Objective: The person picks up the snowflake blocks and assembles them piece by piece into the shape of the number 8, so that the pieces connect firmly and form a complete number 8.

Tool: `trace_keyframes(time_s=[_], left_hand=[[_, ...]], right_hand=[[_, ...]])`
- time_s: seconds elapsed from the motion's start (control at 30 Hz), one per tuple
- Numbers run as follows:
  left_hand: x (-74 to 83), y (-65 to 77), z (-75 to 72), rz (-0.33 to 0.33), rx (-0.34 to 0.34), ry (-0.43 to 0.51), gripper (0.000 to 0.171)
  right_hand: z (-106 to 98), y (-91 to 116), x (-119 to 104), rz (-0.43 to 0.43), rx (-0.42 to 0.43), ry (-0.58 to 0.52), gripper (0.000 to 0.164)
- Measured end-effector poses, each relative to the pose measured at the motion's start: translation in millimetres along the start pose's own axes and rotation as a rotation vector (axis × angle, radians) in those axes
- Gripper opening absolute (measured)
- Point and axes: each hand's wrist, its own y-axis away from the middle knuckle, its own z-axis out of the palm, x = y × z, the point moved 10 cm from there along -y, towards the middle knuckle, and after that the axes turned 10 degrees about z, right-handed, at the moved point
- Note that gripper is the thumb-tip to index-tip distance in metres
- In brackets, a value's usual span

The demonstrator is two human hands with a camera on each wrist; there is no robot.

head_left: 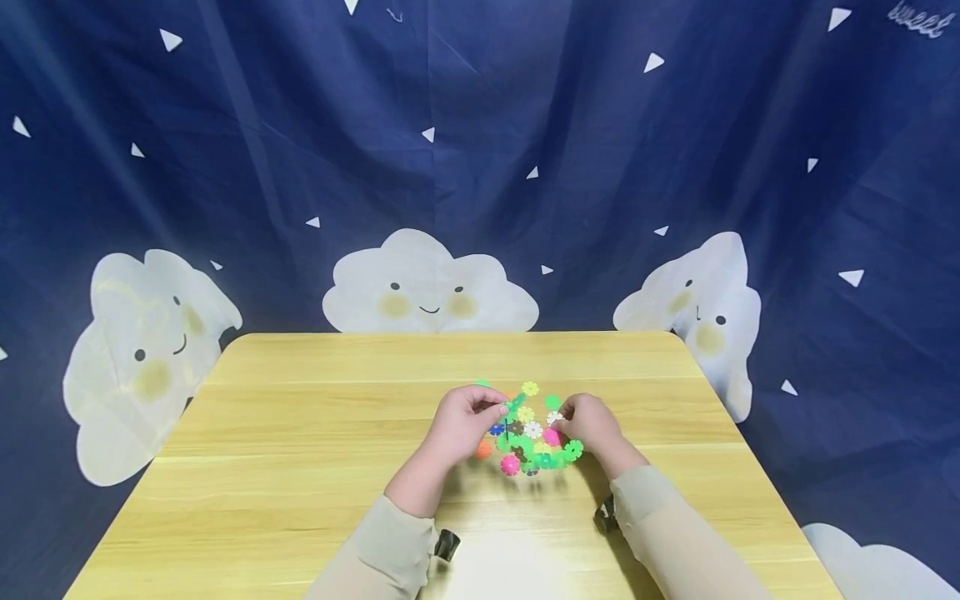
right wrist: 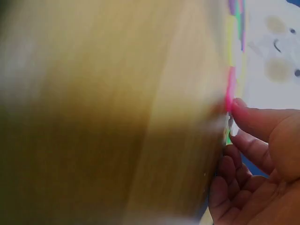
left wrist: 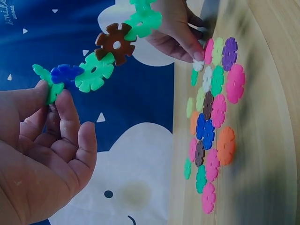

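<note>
My left hand (head_left: pixel 459 423) pinches a green flower-shaped plastic disc (left wrist: pixel 55 90) between thumb and forefinger. That disc is the end of a chain held above the table, with a blue disc (left wrist: pixel 64 75), a green disc (left wrist: pixel 95 72) and a brown disc (left wrist: pixel 110 46) slotted together, then more green ones. My right hand (head_left: pixel 594 425) is at the right side of a group of loose discs, its thumb and finger pinching a white disc (left wrist: pixel 198 65). In the right wrist view the white disc (right wrist: pixel 231 123) shows edge-on between the fingertips, beside a pink disc (right wrist: pixel 230 86).
Loose discs in several colours lie flat on the wooden table (head_left: pixel 300 450), among them an orange disc (left wrist: pixel 226 146) and a purple disc (left wrist: pixel 229 54). A dark blue curtain (head_left: pixel 480 108) with white clouds hangs behind the table's far edge.
</note>
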Motion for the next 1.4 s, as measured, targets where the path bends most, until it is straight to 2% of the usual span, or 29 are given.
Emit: trace_keyframes(time_s=[0.13,0.3,0.5,0.7,0.9,1.4], left_hand=[[-1.7,0.6,1.2,-0.014,-0.002,0.000,0.008],[-1.2,-0.1,0.4,-0.005,0.010,0.006,0.008],[0.3,-0.4,0.6,-0.008,0.010,0.016,0.008],[0.1,-0.7,0.6,-0.014,0.013,0.015,0.007],[1.6,-0.3,1.5,-0.007,0.007,-0.003,0.007],[1.9,0.5,1.5,-0.012,-0.002,-0.019,0.007]], right_hand=[[-6,8,1,-0.019,0.004,-0.160,0.010],[-23,18,-9,-0.073,0.053,-0.290,0.007],[-52,42,-42,-0.229,0.126,-0.412,0.006],[-73,67,-74,-0.377,0.153,-0.539,0.005],[-82,80,-92,-0.456,0.131,-0.614,0.005],[-86,90,-99,-0.497,0.114,-0.681,0.006]])
